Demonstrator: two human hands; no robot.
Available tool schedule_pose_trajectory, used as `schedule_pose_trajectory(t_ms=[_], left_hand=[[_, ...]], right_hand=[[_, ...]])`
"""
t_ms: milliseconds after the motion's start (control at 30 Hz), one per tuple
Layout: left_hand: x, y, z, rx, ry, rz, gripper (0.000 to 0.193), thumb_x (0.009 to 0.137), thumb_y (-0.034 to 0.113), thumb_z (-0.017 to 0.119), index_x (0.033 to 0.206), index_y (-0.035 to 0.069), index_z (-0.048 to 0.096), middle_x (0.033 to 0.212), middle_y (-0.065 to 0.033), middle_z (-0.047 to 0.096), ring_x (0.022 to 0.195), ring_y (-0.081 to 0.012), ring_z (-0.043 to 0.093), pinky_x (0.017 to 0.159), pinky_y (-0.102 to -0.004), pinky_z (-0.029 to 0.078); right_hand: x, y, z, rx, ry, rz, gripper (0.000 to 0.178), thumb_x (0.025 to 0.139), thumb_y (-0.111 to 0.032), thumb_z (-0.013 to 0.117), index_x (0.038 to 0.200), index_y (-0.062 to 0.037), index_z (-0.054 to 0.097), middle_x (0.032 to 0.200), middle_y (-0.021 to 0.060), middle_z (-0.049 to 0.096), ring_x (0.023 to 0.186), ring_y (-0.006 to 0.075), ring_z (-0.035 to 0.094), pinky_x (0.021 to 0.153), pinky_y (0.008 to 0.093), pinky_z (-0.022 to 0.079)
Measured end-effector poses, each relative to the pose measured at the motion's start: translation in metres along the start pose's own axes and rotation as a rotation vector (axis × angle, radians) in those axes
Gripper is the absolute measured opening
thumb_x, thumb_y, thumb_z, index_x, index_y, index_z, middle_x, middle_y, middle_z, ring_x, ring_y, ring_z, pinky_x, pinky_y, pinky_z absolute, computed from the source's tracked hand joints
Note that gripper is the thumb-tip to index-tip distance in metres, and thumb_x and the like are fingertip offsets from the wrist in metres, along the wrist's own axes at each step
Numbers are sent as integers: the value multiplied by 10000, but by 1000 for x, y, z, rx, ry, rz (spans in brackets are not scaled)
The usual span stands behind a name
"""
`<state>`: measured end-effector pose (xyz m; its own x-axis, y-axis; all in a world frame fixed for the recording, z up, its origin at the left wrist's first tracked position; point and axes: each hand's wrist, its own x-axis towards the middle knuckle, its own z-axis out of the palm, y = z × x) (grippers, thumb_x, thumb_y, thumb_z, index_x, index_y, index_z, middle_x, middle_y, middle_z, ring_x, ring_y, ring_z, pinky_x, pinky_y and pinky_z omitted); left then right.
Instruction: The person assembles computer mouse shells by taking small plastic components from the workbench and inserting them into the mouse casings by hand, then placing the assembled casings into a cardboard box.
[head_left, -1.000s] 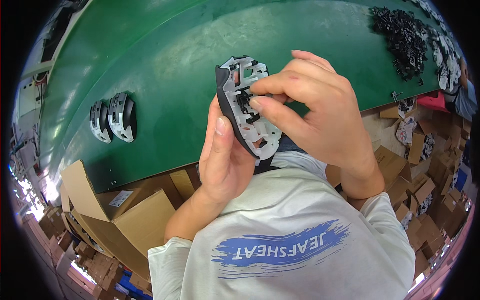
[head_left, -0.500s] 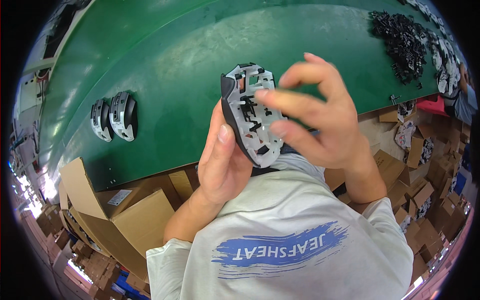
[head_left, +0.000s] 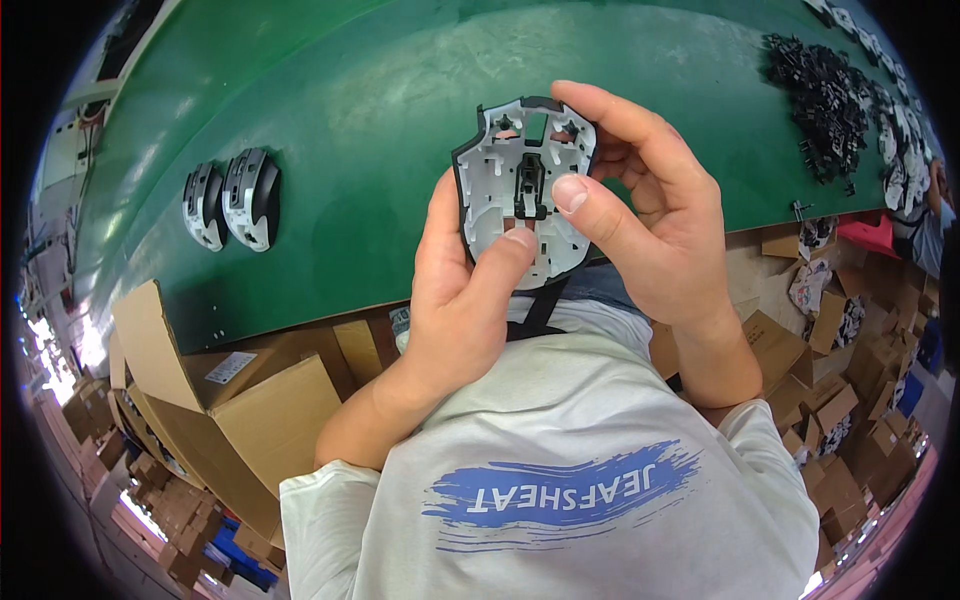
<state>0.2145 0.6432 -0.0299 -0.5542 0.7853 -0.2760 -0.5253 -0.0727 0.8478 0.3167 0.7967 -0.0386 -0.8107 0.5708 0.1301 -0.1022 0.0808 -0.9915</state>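
Lying open side up in both hands, the shell [head_left: 493,180] is held above the near edge of the green table [head_left: 380,180], its long axis running roughly away from the body, the rounded end pointing toward the person and the notched end toward the far side of the table. The left hand [head_left: 455,305] is clamped on its left and lower part, thumb pressed near the midline; the right hand [head_left: 665,225] grips the right side, index finger at the far corner and thumb over the inner face. The shell looks like moulded plastic, matt white inside with small pegs, ribs and cut-out windows, and a curved black rim; a narrow black piece [head_left: 530,185] sits along its centre, parallel to the long axis. Off to the left stand two glossier black-and-white shells [head_left: 251,200], and at far right lies a jagged heap of small black parts [head_left: 820,105]
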Motion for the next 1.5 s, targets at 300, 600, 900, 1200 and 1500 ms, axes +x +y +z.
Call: schedule_pose_trajectory(t_ms=[300, 600, 900, 1200, 1500], left_hand=[[7, -26, -15, 350, 144, 245, 487, 974, -21, 530, 1460, -35, 490, 1254, -125, 702, 1103, -158, 667, 970, -317, 548], [4, -25, -21, 500, 176, 218, 491, 962, -55, 510, 1452, -51, 492, 1244, -105, 681, 1103, -147, 651, 977, -307, 532], [1, -27, -22, 587, 183, 249, 470, 980, -55, 487, 1450, -69, 479, 1250, -134, 677, 1107, -179, 660, 994, -324, 531], [2, -33, -24, 444, 91, 154, 490, 1041, -16, 499, 1521, -30, 402, 1409, -162, 614, 1268, -227, 618, 1115, -356, 474], [-38, 43, -49, -1, 258, -47, 645, 928, 35, 647, 1531, -14, 423, 1330, -190, 656, 1096, -353, 739, 860, -446, 652]], right_hand=[[-7, 3, 15, -258, -81, -116, 647, 899, -7, 739, 1518, 23, 553, 1412, 144, 637, 1075, 209, 662, 951, 338, 552], [-13, 24, 33, -441, -41, -95, 756, 838, 41, 717, 1553, 10, 472, 1618, 161, 495, 1166, 213, 675, 936, 338, 584], [-20, 34, 45, -340, 0, -18, 768, 886, 73, 704, 1594, -3, 416, 1506, 132, 534, 1044, 148, 676, 817, 284, 589], [-19, 33, 29, -476, -10, -200, 773, 878, -4, 665, 1594, 53, 381, 1531, 310, 519, 1365, 472, 573, 1139, 455, 491], [-47, -30, -95, -353, -8, 204, 558, 930, -120, 802, 1461, -25, 656, 1318, 150, 731, 1037, 186, 727, 892, 338, 601]])
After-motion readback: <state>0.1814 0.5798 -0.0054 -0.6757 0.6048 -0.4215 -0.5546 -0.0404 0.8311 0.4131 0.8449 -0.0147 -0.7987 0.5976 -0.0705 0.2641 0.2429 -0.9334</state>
